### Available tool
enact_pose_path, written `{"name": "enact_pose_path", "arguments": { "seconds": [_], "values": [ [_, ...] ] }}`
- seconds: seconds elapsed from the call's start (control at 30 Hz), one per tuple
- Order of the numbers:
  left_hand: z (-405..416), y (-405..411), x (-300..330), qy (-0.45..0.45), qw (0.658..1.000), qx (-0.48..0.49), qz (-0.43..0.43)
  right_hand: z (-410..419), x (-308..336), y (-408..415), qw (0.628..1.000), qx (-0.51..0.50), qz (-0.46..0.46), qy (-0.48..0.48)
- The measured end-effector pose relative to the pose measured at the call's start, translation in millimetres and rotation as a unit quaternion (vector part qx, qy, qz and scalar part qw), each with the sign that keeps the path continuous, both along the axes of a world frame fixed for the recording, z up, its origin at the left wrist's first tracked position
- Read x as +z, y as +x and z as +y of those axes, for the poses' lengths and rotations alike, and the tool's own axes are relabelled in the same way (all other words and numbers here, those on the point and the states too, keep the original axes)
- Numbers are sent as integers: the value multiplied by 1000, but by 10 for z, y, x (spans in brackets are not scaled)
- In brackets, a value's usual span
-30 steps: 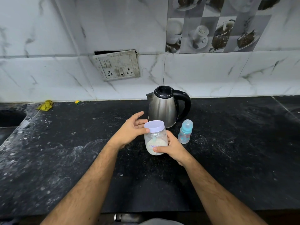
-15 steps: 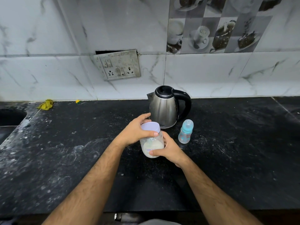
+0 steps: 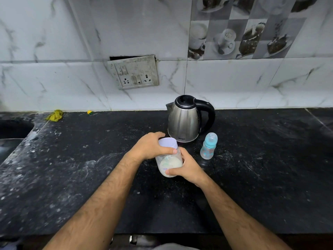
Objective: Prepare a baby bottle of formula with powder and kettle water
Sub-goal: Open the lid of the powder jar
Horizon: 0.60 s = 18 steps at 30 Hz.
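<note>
The left hand (image 3: 150, 146) is curled over the pale purple lid (image 3: 168, 142) of a clear plastic jar (image 3: 168, 162), with the thumb on the near side of the lid and the fingers wrapped around its far side. The right hand (image 3: 187, 168) grips the body of the same jar from the right, with the thumb across the front near the bottom. The jar is tilted, with its top leaning away from the person, and inside it there is white powder (image 3: 171, 162). From this view I cannot tell if the jar touches the black stone surface (image 3: 252, 177) or is held just above it. Behind the jar, near the wall, stands a steel kettle (image 3: 185, 121) with a black handle on its right side. Just beside the kettle, to the right, a small baby bottle (image 3: 208, 146) with a blue top stands upright on the surface, apart from the hands. A yellow cloth (image 3: 55, 115) lies far left at the wall, and a switch plate (image 3: 134, 72) hangs crooked on the tiles.
</note>
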<state>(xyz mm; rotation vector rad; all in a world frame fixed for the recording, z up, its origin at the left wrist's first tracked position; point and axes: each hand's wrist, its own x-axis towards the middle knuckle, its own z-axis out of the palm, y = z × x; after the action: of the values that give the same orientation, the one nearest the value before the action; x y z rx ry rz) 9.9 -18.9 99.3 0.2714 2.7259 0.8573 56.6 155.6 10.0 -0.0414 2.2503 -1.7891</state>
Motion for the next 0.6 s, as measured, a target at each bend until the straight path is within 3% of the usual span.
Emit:
{"name": "enact_pose_path", "arguments": {
  "seconds": [0.17,0.37,0.47,0.6],
  "values": [
    [62,13,15,-103,994,43,-9,-58,28,3,1000,-4,9,10],
    [93,28,-36,82,996,-42,9,-44,85,-19,1000,-12,8,-10],
    [-9,-34,-11,80,993,-74,-35,-13,74,-19,1000,-13,4,-17],
    [-103,-119,-8,79,996,-44,-19,-47,60,-17,999,-18,3,-26]
  ]
}}
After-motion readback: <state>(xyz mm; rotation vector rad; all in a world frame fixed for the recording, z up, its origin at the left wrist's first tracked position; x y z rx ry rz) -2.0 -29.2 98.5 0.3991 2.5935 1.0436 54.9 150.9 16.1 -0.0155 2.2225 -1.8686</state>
